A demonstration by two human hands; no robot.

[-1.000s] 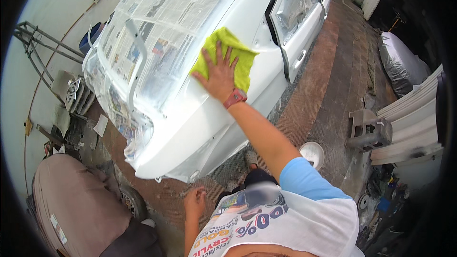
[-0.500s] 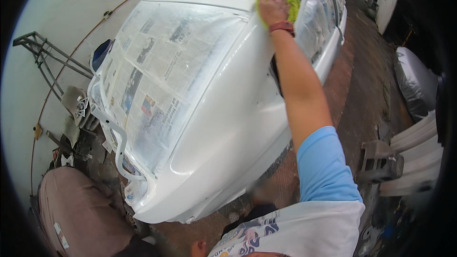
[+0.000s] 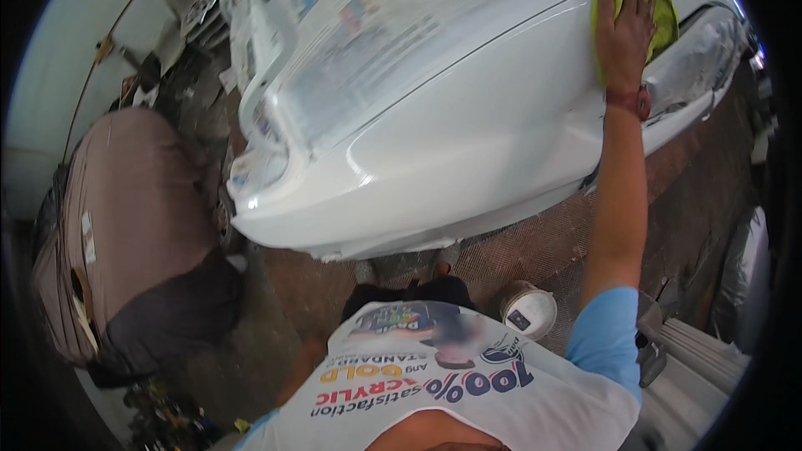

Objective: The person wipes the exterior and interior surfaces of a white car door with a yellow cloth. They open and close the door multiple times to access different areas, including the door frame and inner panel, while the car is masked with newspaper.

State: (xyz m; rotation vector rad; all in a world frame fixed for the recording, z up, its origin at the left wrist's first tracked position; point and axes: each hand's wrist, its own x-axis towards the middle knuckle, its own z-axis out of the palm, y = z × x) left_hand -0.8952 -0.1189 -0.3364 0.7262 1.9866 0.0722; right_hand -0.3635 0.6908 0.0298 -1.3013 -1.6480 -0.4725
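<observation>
My right hand (image 3: 625, 38) lies over a yellow-green cloth (image 3: 664, 12), fingers stretched out and slightly apart. It presses the cloth onto the white car body (image 3: 468, 142), beside the plastic-masked side window (image 3: 697, 67). Part of the cloth shows past the fingertips and to the right of the hand; the palm's underside is hidden. A red-brown band circles that wrist. Down by my left side, a blurred bit of my left arm (image 3: 294, 377) shows next to my white shirt; its fingers cannot be made out.
Newspaper and clear film cover the car's adjoining section (image 3: 359, 12). A white bucket (image 3: 535, 311) with a dark item on top stands near my feet. At left sits a bulky shape under a brown cover (image 3: 142, 192). Corrugated white panels (image 3: 693, 359) lie at lower right.
The view has swung downward, so my right hand and the cloth appear farther right in the picture. The hand remains on the cloth against the car. The bucket has come into view.
</observation>
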